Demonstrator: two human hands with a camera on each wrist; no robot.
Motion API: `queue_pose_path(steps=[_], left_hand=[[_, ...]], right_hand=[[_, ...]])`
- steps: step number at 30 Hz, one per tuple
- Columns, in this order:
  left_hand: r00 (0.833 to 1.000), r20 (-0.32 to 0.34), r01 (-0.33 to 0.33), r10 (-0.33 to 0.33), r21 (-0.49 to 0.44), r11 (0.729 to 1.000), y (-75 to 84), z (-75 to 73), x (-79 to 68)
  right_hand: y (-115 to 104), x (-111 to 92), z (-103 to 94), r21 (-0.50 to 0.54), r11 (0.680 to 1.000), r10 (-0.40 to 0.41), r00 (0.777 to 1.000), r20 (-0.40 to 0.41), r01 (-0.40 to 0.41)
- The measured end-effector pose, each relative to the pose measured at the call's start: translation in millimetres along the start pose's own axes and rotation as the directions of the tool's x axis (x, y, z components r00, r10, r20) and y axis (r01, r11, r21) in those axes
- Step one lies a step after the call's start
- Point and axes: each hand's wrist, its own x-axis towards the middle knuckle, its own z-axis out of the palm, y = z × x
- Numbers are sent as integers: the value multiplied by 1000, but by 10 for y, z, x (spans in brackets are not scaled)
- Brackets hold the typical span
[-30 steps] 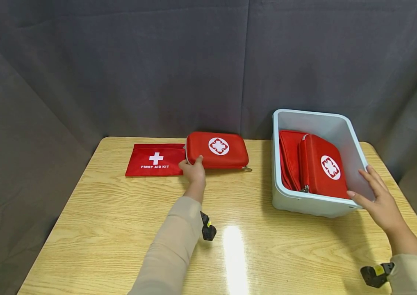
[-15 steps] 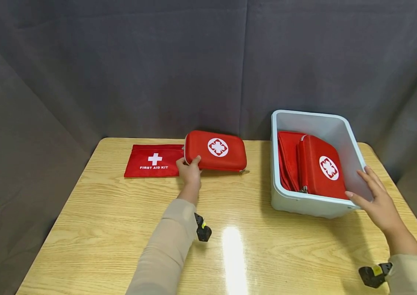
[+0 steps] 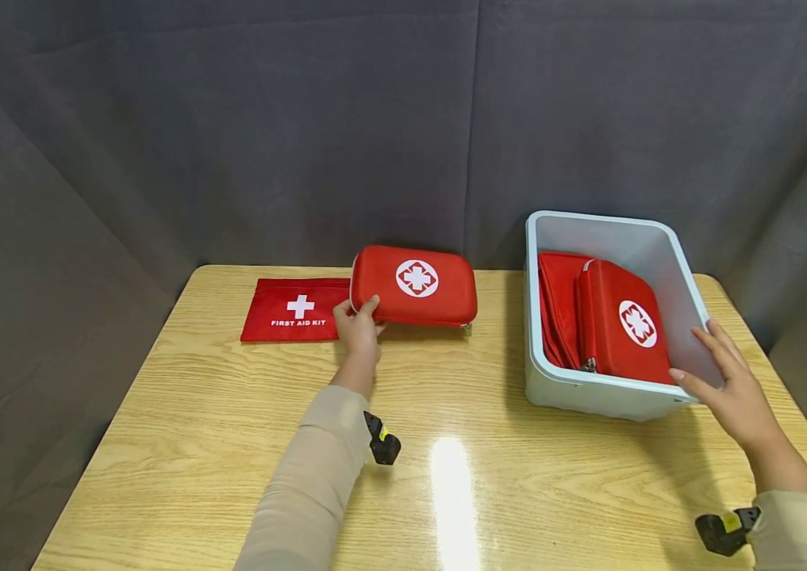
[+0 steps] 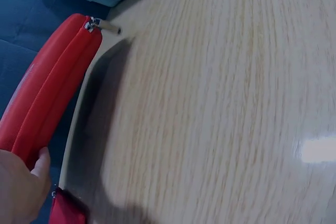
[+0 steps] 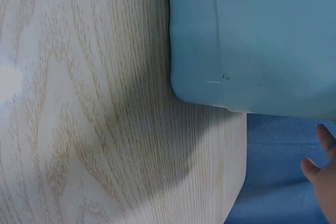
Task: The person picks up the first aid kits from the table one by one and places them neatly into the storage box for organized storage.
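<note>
My left hand (image 3: 359, 331) grips the left end of a red zippered first aid case (image 3: 439, 292), thumb on its top face, which bears a white cross emblem. In the left wrist view the case (image 4: 50, 85) is raised over the table, its shadow lying apart from it and its zipper pull (image 4: 107, 25) sticking out. A flat red first aid pouch (image 3: 282, 311) lies just left of it, its right end overlapped by case and hand. My right hand (image 3: 739, 396) rests with spread fingers at the near right corner of a pale blue bin (image 3: 603, 398).
Inside the bin stand a second red first aid case (image 3: 617, 341) and a folded red fabric item (image 3: 560, 309) along the left wall. The wooden table (image 3: 217, 444) ends at the back against a grey curtain (image 3: 339, 135).
My left hand has lifted the first aid case slightly and shifted it a little left, so it covers more of the pouch. The right hand and the bin stay in place.
</note>
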Motion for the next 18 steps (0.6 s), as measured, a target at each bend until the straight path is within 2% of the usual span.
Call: queue_pose_path(steps=[1, 6, 8, 10, 11, 13, 17, 18], left_hand=[[1000, 13, -15, 15, -38, 999, -67, -30, 71], [1000, 24, -3, 4, -70, 998, -16, -22, 53], [1000, 6, 21, -21, -22, 1000, 155, 40, -112], [1000, 11, 22, -21, -19, 1000, 169, 48, -108], [1000, 28, 14, -12, -45, 999, 98, 20, -18], [999, 47, 7, -5, -47, 999, 32, 5, 63], [998, 62, 23, -20, -47, 999, 85, 28, 30], [998, 53, 36, -35, -25, 999, 184, 66, -75]], right_hand=[[1, -1, -1, 0, 1000, 2, 1000, 1, -2], [5, -4, -3, 4, 1000, 0, 1000, 3, 0], [6, -4, 0, 8, 1000, -2, 1000, 3, 2], [7, -3, 3, 8, 1000, -3, 1000, 2, 3], [7, -2, 4, 6, 1000, -2, 1000, 2, 2], [5, 0, 4, 5, 1000, 2, 1000, 1, -2], [-1, 3, -4, -6, 1000, 14, 1000, 5, -14], [-3, 4, -5, -7, 1000, 16, 1000, 6, -16]])
